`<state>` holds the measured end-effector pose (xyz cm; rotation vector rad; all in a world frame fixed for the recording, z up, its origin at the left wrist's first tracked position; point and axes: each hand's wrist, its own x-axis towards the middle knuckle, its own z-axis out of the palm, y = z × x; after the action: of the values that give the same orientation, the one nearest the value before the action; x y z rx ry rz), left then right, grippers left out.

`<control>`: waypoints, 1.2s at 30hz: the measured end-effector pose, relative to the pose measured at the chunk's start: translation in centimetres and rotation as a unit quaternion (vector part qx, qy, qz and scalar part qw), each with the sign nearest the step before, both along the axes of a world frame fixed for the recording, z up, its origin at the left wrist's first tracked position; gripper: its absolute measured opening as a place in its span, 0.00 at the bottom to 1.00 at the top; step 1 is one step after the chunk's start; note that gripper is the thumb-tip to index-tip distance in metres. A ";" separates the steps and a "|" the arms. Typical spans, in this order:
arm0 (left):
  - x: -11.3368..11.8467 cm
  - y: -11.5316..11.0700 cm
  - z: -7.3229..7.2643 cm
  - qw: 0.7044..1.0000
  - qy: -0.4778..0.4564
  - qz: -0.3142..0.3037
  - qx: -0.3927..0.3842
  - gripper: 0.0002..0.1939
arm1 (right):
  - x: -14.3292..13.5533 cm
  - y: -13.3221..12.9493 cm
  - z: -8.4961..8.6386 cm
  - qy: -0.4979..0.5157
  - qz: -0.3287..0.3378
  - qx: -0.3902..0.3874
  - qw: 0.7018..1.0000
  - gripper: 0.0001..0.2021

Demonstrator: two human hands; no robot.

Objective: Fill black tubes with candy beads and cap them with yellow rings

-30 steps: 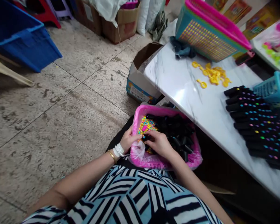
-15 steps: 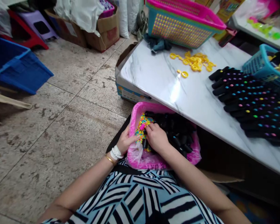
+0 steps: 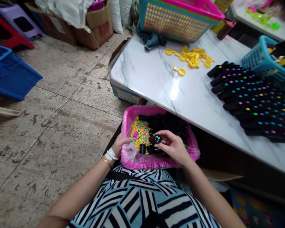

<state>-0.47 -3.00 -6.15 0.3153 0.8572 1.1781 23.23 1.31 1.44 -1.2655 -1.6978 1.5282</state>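
Note:
A pink basket [image 3: 147, 164] lined with clear plastic rests on my lap, against the table edge. Small colourful beads [image 3: 141, 130] lie in its left part, with a bright pink piece [image 3: 135, 134] on top. Black cylinders [image 3: 173, 122] fill the right part. My right hand [image 3: 172, 144] holds a black cylinder [image 3: 155, 139] between thumb and fingers above the basket; coloured beads show at its end. My left hand [image 3: 119, 144] grips the basket's left rim, its fingertips over the inside edge.
On the marble table [image 3: 147, 76] are yellow ring pieces [image 3: 193, 58], rows of black cylinders with coloured beads [image 3: 254, 101], a blue basket [image 3: 263, 60] and a stacked pink and teal basket [image 3: 175, 23]. A blue crate [image 3: 14, 72] stands on the floor at left.
My right hand has lifted out of the beads and moved right, now with a black cylinder in its fingers. My left hand stays at the basket's rim. The whole view has shifted slightly.

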 end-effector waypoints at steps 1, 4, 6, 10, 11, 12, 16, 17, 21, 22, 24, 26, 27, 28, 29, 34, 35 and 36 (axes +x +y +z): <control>-0.2 0.1 -0.1 1.000 0.009 -0.012 -0.008 0.30 | 0.3 0.0 0.0 -0.023 0.004 0.029 0.999 0.15; -0.8 0.5 -0.2 0.999 0.030 -0.034 -0.027 0.26 | 1.1 0.2 0.1 -0.107 0.026 0.158 0.981 0.13; -1.0 0.7 -0.1 0.998 0.038 -0.035 -0.033 0.24 | 1.5 0.3 0.2 -0.152 0.036 0.252 0.955 0.12; -1.1 0.9 -0.2 0.998 0.043 -0.024 -0.038 0.21 | 2.0 0.3 -0.4 -0.248 0.081 0.360 0.896 0.15; -1.0 0.9 -0.3 0.998 0.042 -0.020 -0.038 0.21 | 2.1 0.2 -0.7 -0.266 0.089 0.369 0.886 0.16; -1.0 0.8 -0.4 0.998 0.041 -0.016 -0.038 0.22 | 2.1 0.2 -0.9 -0.277 0.091 0.376 0.880 0.16; -0.8 0.2 -1.0 0.999 0.024 -0.012 -0.027 0.24 | 1.9 0.1 -1.8 -0.261 0.042 0.385 0.884 0.14; -0.7 0.1 -1.1 1.000 0.017 -0.013 -0.022 0.26 | 1.8 0.0 -2.0 -0.254 0.031 0.383 0.887 0.14; -0.5 0.0 -1.4 1.000 0.014 -0.003 -0.019 0.29 | 1.3 -0.3 -2.4 -0.264 0.047 0.392 0.880 0.15; -0.4 0.0 -1.3 1.000 0.016 0.000 -0.020 0.29 | 1.2 -0.3 -2.5 -0.263 0.060 0.391 0.880 0.15; -0.3 -0.1 -1.1 1.000 0.016 0.002 -0.021 0.29 | 0.9 -0.1 -2.5 -0.245 0.061 0.377 0.891 0.15; -0.1 -0.4 -0.5 1.000 0.014 0.007 -0.016 0.31 | 0.6 0.2 -2.3 -0.208 0.029 0.338 0.917 0.13; 0.0 -0.6 -0.2 1.000 0.014 0.013 -0.012 0.33 | 0.4 0.3 -2.1 -0.184 0.012 0.309 0.933 0.13; 0.0 -0.9 0.1 1.000 0.015 0.018 -0.008 0.34 | 0.2 0.4 -1.8 -0.158 0.000 0.272 0.949 0.12; 0.1 -1.1 0.4 1.000 0.017 0.022 -0.004 0.35 | 0.0 0.4 -1.4 -0.128 -0.005 0.228 0.965 0.12; -0.1 -1.4 0.9 0.999 0.037 0.015 -0.013 0.35 | 0.2 -0.1 2.5 -0.035 -0.011 0.073 0.997 0.13; -0.2 -1.3 0.8 0.999 0.042 0.014 -0.020 0.34 | 0.5 -0.1 3.6 -0.039 -0.024 0.085 0.995 0.14; -0.3 -1.3 0.7 0.998 0.049 0.013 -0.026 0.34 | 1.0 0.1 4.7 -0.053 -0.046 0.112 0.991 0.14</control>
<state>-0.74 -4.26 -5.42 0.3214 0.9790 1.1702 24.21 1.37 6.10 -1.3053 -1.7932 1.1992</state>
